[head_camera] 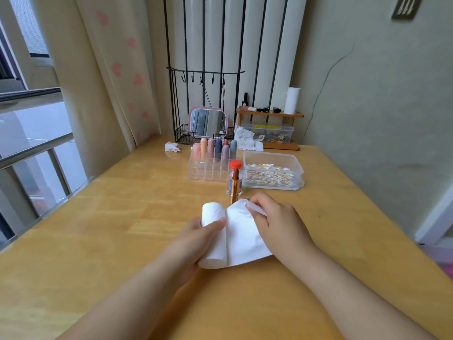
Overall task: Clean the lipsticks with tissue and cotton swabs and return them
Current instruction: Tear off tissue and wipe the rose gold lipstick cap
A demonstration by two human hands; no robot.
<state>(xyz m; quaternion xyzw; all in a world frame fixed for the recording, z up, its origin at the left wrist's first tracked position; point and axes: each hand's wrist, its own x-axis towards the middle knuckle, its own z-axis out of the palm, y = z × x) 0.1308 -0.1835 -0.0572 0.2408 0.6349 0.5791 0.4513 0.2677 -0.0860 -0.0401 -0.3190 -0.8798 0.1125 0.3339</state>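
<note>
— Tissue roll (213,238) clasped in left hand (196,238), loose sheet (241,233) pinched by right hand (272,223): pulled apart, likely for tearing off a wipe.

— And lipstick?

— Uncapped lipstick (234,186) upright at twelve o'clock, near both hands, handy for wiping. Organizer (210,165) beyond, cotton swab box (272,171) at one o'clock on worktop (122,217).

— Any labels?

— None readable; red-capped bottle (236,169) hidden behind lipstick.

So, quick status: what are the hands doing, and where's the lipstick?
Left hand grips tissue roll; right hand pinches its loose sheet. Open lipstick stands upright just behind, untouched. Nothing in the way.
</note>
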